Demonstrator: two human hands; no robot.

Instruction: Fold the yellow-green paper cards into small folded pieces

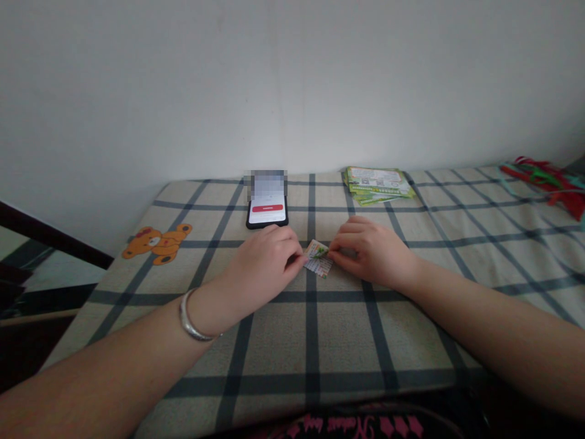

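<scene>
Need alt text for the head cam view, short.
The left hand and right hand hold a small printed card between their fingertips above a grey checked cloth. Beyond them lie a black phone with a lit screen and a stack of green printed cards. A metal bangle circles the left wrist.

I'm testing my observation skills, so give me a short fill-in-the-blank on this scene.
The silver bangle sits on the ____ wrist.
The small printed card sits between the left hand and the ____ hand.
The checked tablecloth has an orange ____ print.
The smartphone lies beyond the ____ hand.

left; right; teddy bear; left
</scene>
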